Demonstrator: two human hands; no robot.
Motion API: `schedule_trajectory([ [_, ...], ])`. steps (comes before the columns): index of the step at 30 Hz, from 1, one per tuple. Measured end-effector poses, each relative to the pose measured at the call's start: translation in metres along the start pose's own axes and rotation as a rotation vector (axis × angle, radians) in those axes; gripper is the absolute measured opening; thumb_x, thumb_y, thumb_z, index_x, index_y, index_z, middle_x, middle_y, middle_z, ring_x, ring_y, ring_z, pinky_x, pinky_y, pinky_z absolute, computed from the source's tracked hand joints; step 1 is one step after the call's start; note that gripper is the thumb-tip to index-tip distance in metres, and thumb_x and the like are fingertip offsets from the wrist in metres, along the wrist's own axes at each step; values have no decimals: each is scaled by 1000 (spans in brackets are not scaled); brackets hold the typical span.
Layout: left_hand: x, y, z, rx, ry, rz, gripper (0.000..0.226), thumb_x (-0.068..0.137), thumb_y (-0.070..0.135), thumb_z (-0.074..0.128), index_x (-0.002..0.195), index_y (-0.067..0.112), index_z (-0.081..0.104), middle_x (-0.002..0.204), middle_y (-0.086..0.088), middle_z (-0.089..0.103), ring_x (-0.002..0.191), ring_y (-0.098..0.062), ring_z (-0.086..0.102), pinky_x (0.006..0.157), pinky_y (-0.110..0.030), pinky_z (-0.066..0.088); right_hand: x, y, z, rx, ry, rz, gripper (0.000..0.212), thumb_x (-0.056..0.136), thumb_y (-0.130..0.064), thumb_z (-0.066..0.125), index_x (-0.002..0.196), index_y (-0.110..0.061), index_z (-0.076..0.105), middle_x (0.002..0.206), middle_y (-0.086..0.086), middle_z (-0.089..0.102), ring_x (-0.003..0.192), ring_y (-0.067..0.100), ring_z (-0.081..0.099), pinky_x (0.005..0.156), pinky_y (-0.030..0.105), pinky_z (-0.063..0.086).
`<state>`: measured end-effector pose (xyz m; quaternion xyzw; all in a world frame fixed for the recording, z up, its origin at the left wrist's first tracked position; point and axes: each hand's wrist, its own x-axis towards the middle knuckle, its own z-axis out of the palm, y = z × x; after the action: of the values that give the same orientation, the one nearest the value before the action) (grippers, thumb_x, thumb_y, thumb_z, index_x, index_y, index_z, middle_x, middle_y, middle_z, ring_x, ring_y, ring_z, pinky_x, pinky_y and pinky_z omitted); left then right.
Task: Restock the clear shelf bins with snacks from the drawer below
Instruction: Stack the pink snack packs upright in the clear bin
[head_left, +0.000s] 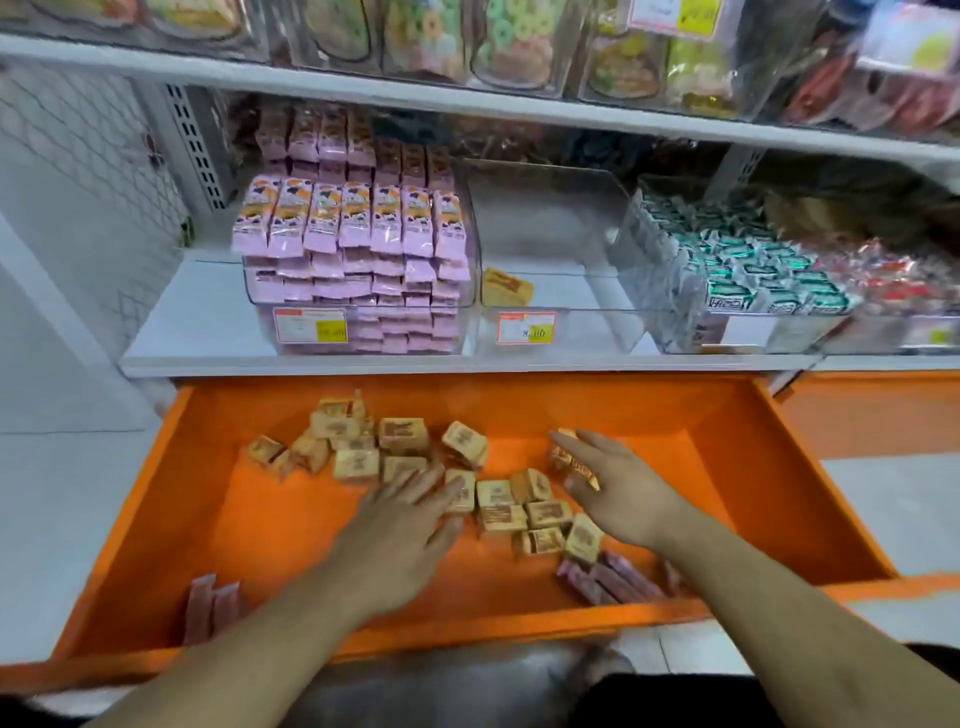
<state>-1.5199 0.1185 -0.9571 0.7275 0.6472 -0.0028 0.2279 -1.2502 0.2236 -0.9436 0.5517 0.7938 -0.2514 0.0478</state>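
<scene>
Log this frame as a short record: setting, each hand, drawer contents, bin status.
setting: shop shelf with clear bins above an open orange drawer
left hand: fingers spread over the tan snack packets, gripping none
right hand: pinching one tan packet
drawer contents: loose tan packets mid-drawer; pink packets along the front edge
middle bin: nearly empty, one tan packet inside
left bin: full of pink packets
right bin: holds green-and-white packets
</scene>
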Motion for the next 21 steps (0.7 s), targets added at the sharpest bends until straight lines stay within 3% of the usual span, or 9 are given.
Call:
schedule_trajectory([
  [5, 44, -3, 52, -80, -108, 49, 58, 109, 54, 30, 164, 41, 13, 173, 10, 8, 160, -17, 3, 127, -39, 8, 11, 64, 21, 2, -98, 130, 65, 106, -26, 58, 160, -46, 28, 171, 6, 23, 160, 26, 14, 125, 35, 20],
  [8, 76, 7, 80, -150, -139, 94, 59, 106, 60, 30, 162, 47, 13, 173, 14, 6, 159, -16, 1, 127, -42, 13, 18, 108, 30, 15, -152, 293, 63, 104, -36, 62, 160, -41, 34, 169, 8, 28, 157, 29, 25, 123, 35, 25],
  [12, 119, 51, 112, -184, -220, 230, 58, 108, 50, 42, 162, 40, 25, 171, 14, 11, 157, -17, 15, 126, -40, 21, 29, 175, 46, -7, -215, 442, 64, 97, -30, 67, 156, -36, 43, 155, 10, 51, 141, 29, 49, 112, 32, 42],
  [16, 162, 83, 151, -169, -326, 409, 56, 105, 40, 51, 157, 42, 32, 167, 12, 24, 149, -17, 33, 118, -42, 38, 46, 208, 52, -104, -407, 472, 61, 103, -23, 58, 160, -26, 36, 161, 8, 45, 140, 24, 51, 100, 21, 39],
  [20, 194, 97, 183, -102, -370, 529, 52, 103, 34, 54, 154, 35, 44, 154, 9, 43, 134, -21, 47, 106, -38, 46, 62, 238, 53, -106, -507, 423, 55, 102, -16, 61, 154, -24, 46, 157, 7, 49, 136, 23, 52, 81, 13, 37],
  [21, 199, 100, 188, -86, -359, 544, 52, 102, 32, 55, 153, 35, 46, 153, 9, 45, 132, -21, 48, 103, -36, 47, 64, 242, 54, -113, -510, 408, 55, 99, -16, 65, 151, -26, 50, 154, 6, 51, 133, 23, 55, 82, 13, 38],
])
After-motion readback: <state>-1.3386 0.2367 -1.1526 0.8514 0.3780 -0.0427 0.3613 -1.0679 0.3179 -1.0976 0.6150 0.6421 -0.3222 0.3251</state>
